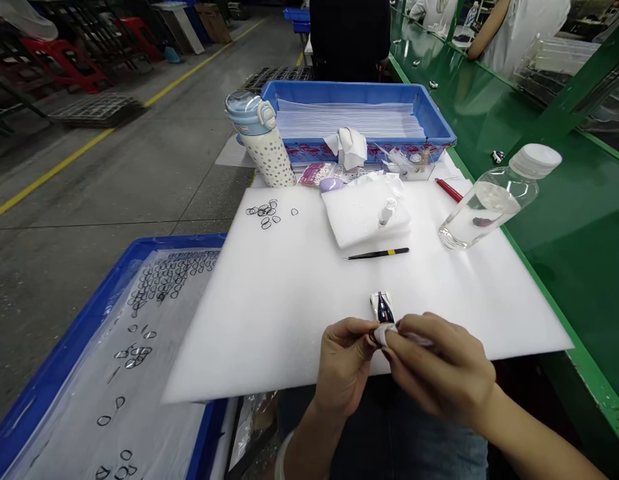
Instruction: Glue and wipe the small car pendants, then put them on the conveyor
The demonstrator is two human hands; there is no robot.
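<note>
Near the front edge of the white foam sheet [289, 293], my two hands meet. My right hand [439, 367] is closed on a small white cloth [384, 331], pressing it against what my left hand holds. With thumb and forefinger, my left hand [342, 363] pinches a tiny dark piece, mostly hidden by the fingers and cloth. Just beyond the fingertips lies a small white and black toy car [382, 307], partly covered by the hands. Thin black rings [264, 211] lie loose at the sheet's far left. Black tweezers [379, 254] rest in front of a white foam block [364, 213].
A tilted clear bottle [489, 200] stands right, near a red pen [448, 190]. A dotted tumbler [264, 147] and blue bin [359, 93] are behind. Lower left, a blue tray [119, 267] holds many black rings. A green conveyor [489, 127] carries small cars; people sit beyond.
</note>
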